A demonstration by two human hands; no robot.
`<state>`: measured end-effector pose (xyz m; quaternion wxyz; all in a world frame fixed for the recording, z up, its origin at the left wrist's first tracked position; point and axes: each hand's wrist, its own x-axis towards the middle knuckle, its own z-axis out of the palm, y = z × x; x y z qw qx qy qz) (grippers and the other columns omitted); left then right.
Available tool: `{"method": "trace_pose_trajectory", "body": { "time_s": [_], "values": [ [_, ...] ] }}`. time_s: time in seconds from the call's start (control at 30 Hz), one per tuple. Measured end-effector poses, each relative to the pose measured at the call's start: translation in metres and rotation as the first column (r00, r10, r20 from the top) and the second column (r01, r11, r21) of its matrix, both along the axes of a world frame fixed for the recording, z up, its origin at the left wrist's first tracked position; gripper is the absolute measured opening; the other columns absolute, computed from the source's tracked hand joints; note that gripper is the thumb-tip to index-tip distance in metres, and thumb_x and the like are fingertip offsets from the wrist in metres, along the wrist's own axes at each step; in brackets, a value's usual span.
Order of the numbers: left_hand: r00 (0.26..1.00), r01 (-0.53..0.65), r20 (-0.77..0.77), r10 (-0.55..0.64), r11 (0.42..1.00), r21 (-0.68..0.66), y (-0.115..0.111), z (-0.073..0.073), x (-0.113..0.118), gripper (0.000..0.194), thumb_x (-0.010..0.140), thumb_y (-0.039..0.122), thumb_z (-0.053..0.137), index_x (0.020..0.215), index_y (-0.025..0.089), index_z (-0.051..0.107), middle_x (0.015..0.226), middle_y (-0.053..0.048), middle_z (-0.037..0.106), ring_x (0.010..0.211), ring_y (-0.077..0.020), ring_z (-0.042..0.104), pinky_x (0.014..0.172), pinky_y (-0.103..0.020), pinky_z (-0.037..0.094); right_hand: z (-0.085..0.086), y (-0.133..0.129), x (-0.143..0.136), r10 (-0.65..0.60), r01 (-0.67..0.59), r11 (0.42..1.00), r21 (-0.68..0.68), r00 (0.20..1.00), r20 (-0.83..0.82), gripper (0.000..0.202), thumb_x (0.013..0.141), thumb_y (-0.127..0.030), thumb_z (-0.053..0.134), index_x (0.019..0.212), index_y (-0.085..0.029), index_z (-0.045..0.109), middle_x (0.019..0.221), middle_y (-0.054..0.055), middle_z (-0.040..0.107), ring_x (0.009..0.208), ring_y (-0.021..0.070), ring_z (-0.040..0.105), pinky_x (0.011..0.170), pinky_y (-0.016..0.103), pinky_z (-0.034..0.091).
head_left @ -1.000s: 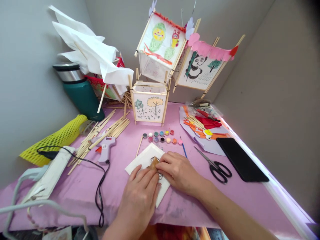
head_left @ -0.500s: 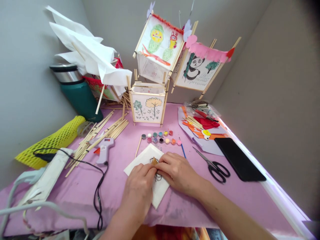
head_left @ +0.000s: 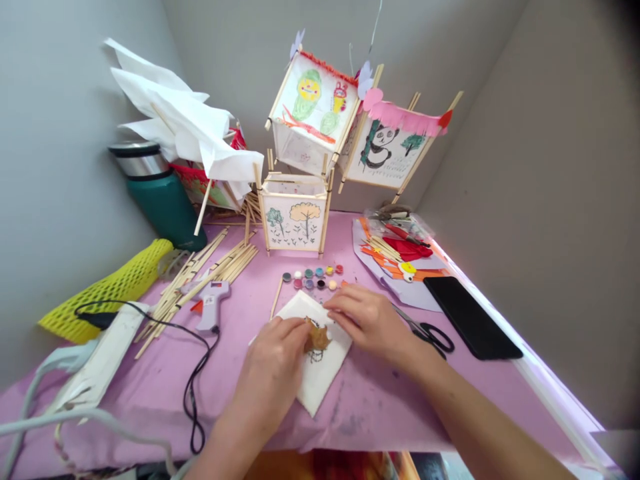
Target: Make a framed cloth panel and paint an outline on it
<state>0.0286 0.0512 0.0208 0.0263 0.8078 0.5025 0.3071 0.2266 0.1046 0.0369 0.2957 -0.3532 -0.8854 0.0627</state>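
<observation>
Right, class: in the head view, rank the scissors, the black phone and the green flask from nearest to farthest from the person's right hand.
1. Scissors: beside the right hand, partly under it.
2. Black phone: farther right, by the table edge.
3. Green flask: far back left, against the wall.

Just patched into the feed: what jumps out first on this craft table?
The two hand-drawn paper lanterns with wooden frames hanging at the back, one with a panda, catch the eye first. Front centre, the left hand presses a brown dried leaf onto a white paper square, while the right hand rests on its far edge.
</observation>
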Motion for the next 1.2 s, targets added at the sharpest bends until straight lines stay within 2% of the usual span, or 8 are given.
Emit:
{"method": "trace_pose_trajectory", "body": {
  "time_s": [0.17,0.27,0.33,0.47,0.63,0.8,1.03,1.2],
  "values": [
    [0.985,-0.168,0.064,0.163,0.981,0.097,0.027,0.038,-0.006,0.022,0.087,0.016,0.048,0.099,0.018,0.066,0.094,-0.005,0.069,0.087,-0.0196,0.061,0.080,-0.034,0.048,0.017,0.035,0.004,-0.159,0.160,0.987,-0.013,0.987,0.028,0.016,0.087,-0.020,0.054,0.089,-0.022,0.070,0.087,0.003,0.066,0.079,0.0142,0.058,0.069,0.025,0.042],
    [0.958,-0.280,-0.072,0.277,0.960,-0.028,0.054,0.059,0.003,0.023,0.086,0.020,0.048,0.098,0.020,0.068,0.095,-0.006,0.071,0.090,-0.0229,0.063,0.081,-0.035,0.047,0.020,0.061,-0.009,-0.179,0.183,0.983,-0.016,0.977,0.119,0.016,0.085,-0.019,0.056,0.086,-0.022,0.071,0.086,0.002,0.068,0.080,0.0146,0.058,0.068,0.024,0.039],
    [0.919,-0.370,-0.201,0.338,0.917,-0.150,0.074,0.065,0.010,0.027,0.086,0.021,0.045,0.100,0.021,0.069,0.096,-0.009,0.071,0.093,-0.0248,0.063,0.082,-0.036,0.046,0.020,0.075,-0.020,-0.198,0.205,0.979,-0.010,0.955,0.219,0.019,0.083,-0.017,0.055,0.087,-0.023,0.072,0.088,0.002,0.069,0.085,0.0164,0.058,0.068,0.025,0.038],
    [0.912,-0.376,-0.273,0.306,0.891,-0.256,0.118,0.056,0.014,0.024,0.077,0.015,0.053,0.095,0.017,0.071,0.091,-0.014,0.071,0.093,-0.0270,0.064,0.079,-0.034,0.046,0.017,0.094,-0.035,-0.195,0.217,0.976,-0.012,0.902,0.384,0.023,0.080,-0.015,0.055,0.089,-0.025,0.073,0.091,0.004,0.070,0.090,0.0196,0.058,0.070,0.026,0.037],
    [0.943,-0.279,-0.287,0.168,0.871,-0.405,0.153,0.030,0.008,0.016,0.071,0.019,0.064,0.086,0.019,0.071,0.084,-0.007,0.071,0.085,-0.0188,0.064,0.079,-0.030,0.047,0.010,0.103,-0.043,-0.177,0.204,0.979,-0.018,0.887,0.425,0.022,0.075,-0.015,0.059,0.088,-0.024,0.074,0.088,0.006,0.071,0.089,0.0225,0.058,0.069,0.029,0.037],
    [0.969,-0.203,-0.221,0.115,0.877,-0.434,0.157,0.015,0.002,0.013,0.074,0.020,0.060,0.078,0.018,0.071,0.073,-0.006,0.070,0.077,-0.0177,0.063,0.074,-0.029,0.046,0.005,0.102,-0.046,-0.191,0.208,0.978,0.006,0.885,0.425,0.018,0.080,-0.020,0.056,0.086,-0.022,0.073,0.089,0.007,0.070,0.095,0.0247,0.055,0.074,0.032,0.037],
    [0.997,-0.062,-0.063,0.040,0.915,-0.399,0.153,0.015,0.000,0.025,0.074,0.024,0.058,0.094,0.021,0.071,0.073,-0.003,0.070,0.072,-0.0171,0.062,0.069,-0.027,0.044,-0.003,0.101,-0.040,-0.239,0.242,0.970,0.034,0.908,0.343,0.018,0.085,-0.023,0.053,0.095,-0.020,0.068,0.097,0.007,0.068,0.092,0.0223,0.051,0.075,0.032,0.034],
    [0.997,-0.070,-0.008,0.074,0.904,-0.422,0.158,0.010,0.000,0.027,0.074,0.034,0.057,0.090,0.019,0.072,0.064,-0.002,0.067,0.065,-0.0171,0.060,0.064,-0.027,0.043,-0.004,0.097,-0.038,-0.234,0.235,0.971,0.030,0.928,0.291,0.019,0.089,-0.028,0.052,0.098,-0.019,0.066,0.098,0.007,0.067,0.091,0.0211,0.048,0.076,0.032,0.030]
  ]
}}
